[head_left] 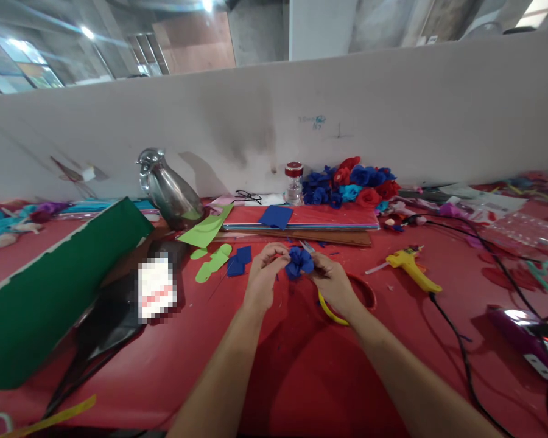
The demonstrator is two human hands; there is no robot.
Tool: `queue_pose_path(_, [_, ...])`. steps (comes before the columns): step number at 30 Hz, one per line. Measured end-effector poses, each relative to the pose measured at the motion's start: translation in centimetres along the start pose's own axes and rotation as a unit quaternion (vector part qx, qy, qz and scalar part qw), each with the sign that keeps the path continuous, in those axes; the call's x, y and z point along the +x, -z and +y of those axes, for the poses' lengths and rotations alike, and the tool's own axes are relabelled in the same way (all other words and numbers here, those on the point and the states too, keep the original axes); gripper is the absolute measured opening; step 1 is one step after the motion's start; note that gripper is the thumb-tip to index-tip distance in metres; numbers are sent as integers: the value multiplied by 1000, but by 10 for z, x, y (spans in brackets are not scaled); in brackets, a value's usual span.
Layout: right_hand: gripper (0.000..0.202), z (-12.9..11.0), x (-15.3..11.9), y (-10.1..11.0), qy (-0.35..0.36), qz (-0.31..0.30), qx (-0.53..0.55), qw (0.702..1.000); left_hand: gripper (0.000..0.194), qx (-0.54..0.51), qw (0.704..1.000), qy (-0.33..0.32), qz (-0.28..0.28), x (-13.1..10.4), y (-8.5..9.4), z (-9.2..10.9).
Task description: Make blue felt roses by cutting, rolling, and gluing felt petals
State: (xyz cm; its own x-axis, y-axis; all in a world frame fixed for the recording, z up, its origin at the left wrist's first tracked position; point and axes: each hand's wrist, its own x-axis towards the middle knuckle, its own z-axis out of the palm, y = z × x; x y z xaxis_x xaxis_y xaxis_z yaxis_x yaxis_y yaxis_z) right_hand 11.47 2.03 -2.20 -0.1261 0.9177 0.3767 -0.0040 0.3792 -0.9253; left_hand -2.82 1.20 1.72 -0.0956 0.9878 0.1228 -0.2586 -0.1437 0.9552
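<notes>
A blue crepe-paper flower [299, 263] with ruffled petals is held up between my two hands over the red table. My left hand [262, 277] pinches its left side with thumb and fingers. On the other side, the fingers of my right hand [332, 283] close on the flower's right edge; my hand partly hides the grip. A metal scissor tip [307, 246] shows just behind the flower. Under my right wrist lies a yellow and red loop [331, 311], partly covered. Cut blue paper pieces [238, 261] and light green petal shapes [214, 263] lie left of my hands.
A yellow glue gun [411, 267] with a black cord lies at right. Behind are stacked paper sheets [329, 216], a red-lidded jar [295, 182], finished red and blue flowers [360, 182] and a steel jug [168, 188]. A green box [64, 292] stands at left.
</notes>
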Motion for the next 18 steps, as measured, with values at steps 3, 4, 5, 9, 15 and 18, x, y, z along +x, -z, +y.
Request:
queue_pose_path(3, [12, -1, 0, 0, 6, -3, -9, 1000, 14, -45, 998, 51, -10, 0, 0, 2])
queue_pose_path(4, [13, -1, 0, 0, 7, -5, -14, 1000, 16, -52, 997, 59, -13, 0, 0, 2])
queue_pose_path(5, [13, -1, 0, 1, 9, -6, -19, 1000, 17, -52, 997, 62, -18, 0, 1, 2])
queue_pose_path(9, [13, 1, 0, 1, 14, -17, -17, 1000, 16, -27, 999, 28, -36, 1, 2, 1])
queue_pose_path(15, [18, -4, 1, 1, 2, -47, -9, 999, 17, -53, 995, 60, -53, 1, 4, 4])
queue_pose_path(18, [20, -8, 1, 1, 16, -66, -4, 998, 19, -46, 994, 69, -74, 1, 4, 6])
